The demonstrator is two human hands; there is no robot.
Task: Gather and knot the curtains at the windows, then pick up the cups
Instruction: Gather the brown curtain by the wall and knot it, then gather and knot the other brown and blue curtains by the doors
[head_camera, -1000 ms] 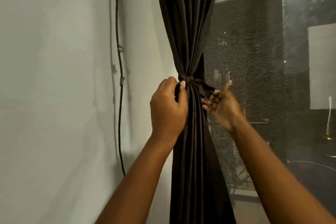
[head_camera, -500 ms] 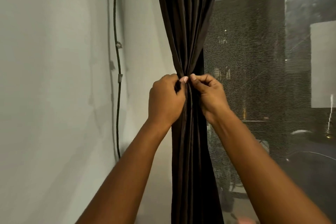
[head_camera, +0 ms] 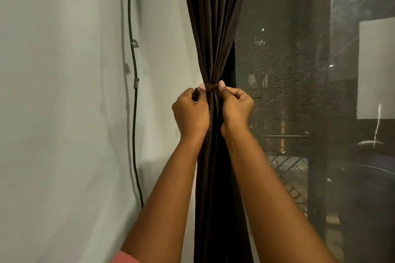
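A dark brown curtain [head_camera: 215,28] hangs gathered into a narrow bundle beside the window. A dark tie band [head_camera: 211,87] is wrapped round the bundle at its narrowest point. My left hand [head_camera: 191,111] grips the left end of the tie, fingers curled. On the other side, my right hand [head_camera: 235,107] grips the right end of the tie, pressed against the bundle. Both fists sit just below the band, one on each side of the fabric. No cups are in view.
A pale wall [head_camera: 64,92] fills the left, with a black cable [head_camera: 134,113] running down it. Right of the curtain is a window with a mesh screen [head_camera: 277,92] and a dark vertical frame bar [head_camera: 318,92].
My right hand went from open beside the curtain to gripping the tie. Both hands have since drawn slightly apart and tightened the band round the bundle.
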